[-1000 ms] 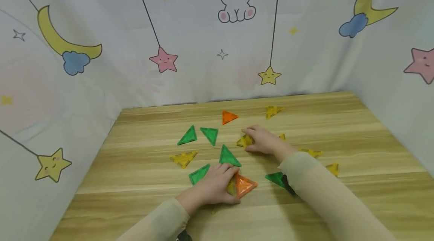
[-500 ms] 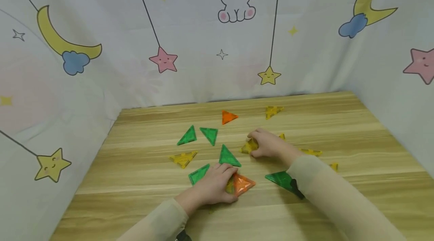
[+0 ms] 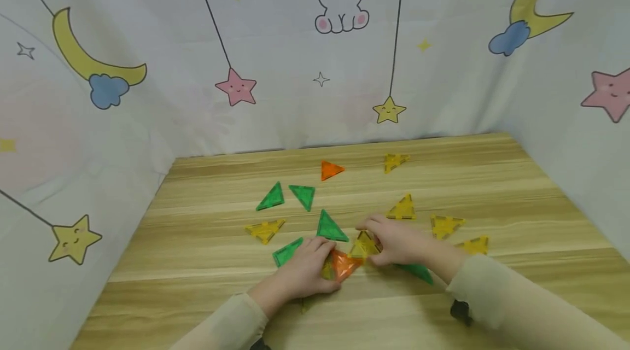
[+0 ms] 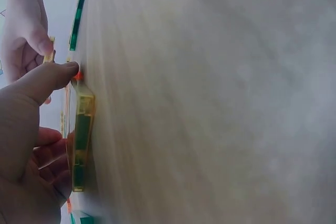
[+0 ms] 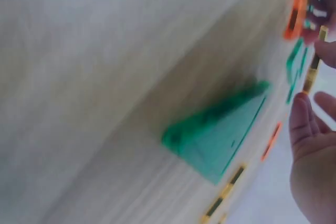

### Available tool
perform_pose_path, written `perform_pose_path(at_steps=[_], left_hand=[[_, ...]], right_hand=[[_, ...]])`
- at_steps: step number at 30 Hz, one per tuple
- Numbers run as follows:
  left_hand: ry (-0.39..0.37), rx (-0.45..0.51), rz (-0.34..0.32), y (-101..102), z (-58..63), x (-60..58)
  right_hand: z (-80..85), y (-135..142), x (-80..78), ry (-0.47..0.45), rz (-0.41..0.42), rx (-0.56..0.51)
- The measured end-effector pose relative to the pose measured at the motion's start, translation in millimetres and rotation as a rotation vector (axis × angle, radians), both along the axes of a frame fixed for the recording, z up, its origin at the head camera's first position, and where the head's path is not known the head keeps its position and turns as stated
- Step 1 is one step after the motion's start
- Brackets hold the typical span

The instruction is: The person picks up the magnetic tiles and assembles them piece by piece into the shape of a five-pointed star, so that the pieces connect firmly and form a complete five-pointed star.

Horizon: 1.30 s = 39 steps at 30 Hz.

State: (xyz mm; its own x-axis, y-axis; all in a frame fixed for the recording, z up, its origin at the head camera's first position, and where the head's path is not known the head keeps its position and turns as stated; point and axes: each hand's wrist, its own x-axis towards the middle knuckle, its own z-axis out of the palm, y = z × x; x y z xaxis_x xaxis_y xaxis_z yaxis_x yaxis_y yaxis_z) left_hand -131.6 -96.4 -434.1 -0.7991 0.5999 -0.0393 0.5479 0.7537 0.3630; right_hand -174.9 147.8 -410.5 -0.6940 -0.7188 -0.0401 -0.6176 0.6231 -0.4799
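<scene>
My left hand (image 3: 307, 268) grips joined triangular magnetic tiles low on the table, thumb at the near side and fingers at the far side. Between them show a yellow tile (image 3: 327, 269), mostly hidden by the hand, and an orange tile (image 3: 346, 265). My right hand (image 3: 401, 240) pinches another yellow triangular magnetic tile (image 3: 363, 244), tilted up beside the orange one; whether the two touch, I cannot tell. The left wrist view shows the left thumb (image 4: 58, 77) on the tiles' end. In the right wrist view, the held yellow tile (image 5: 314, 69) stands edge-on between the fingers.
Green tiles (image 3: 331, 227) lie beyond the left hand, and one green tile (image 3: 418, 272) is partly under the right arm. Several yellow tiles (image 3: 445, 225) are spread to the right. An orange tile (image 3: 331, 170) lies near the back. A printed cloth (image 3: 295, 115) hangs behind the table.
My right hand has brought its yellow tile from farther back toward me, next to the orange tile. The left hand has shifted only slightly left with its tiles.
</scene>
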Motion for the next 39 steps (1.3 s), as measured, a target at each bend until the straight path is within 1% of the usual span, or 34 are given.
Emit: perform_pose_path(at_steps=[5, 9, 13, 15, 20, 22, 29, 33, 37, 39], left_hand=[[0.015, 0.014, 0.021, -2.9, -4.0, 0.4], [0.027, 0.028, 0.023, -4.7, -3.3, 1.3], [0.035, 0.024, 0.023, -4.4, -2.2, 2.2], [0.033, 0.023, 0.035, -3.8, -1.3, 2.6], [0.01, 0.028, 0.1, -3.0, -1.3, 2.6], [0.003, 0.029, 0.117, -3.1, -2.4, 2.3], [0.0, 0.051, 0.106, -3.9, -3.8, 2.9], [0.002, 0.063, 0.1, -4.8, -2.7, 3.7], [0.006, 0.051, 0.092, -4.7, -2.4, 3.8], [0.001, 0.044, 0.099, -4.4, -2.5, 3.7]], right_hand=[[-5.1, -6.8, 13.5, 0.057, 0.078, 0.019], [-10.2, -10.5, 21.1, 0.061, 0.104, 0.034], [-11.8, -12.9, 25.8, 0.056, 0.087, 0.044], [-11.7, -13.7, 28.0, 0.045, 0.078, 0.043], [-12.3, -15.0, 33.8, 0.021, 0.06, 0.041], [-14.3, -16.0, 35.9, 0.031, 0.046, 0.042], [-21.6, -20.8, 40.5, 0.099, -0.014, 0.037], [-22.2, -21.1, 40.3, 0.092, -0.026, 0.031], [-22.6, -21.0, 40.6, 0.086, -0.027, 0.018], [-22.6, -21.1, 40.6, 0.083, -0.029, 0.014]])
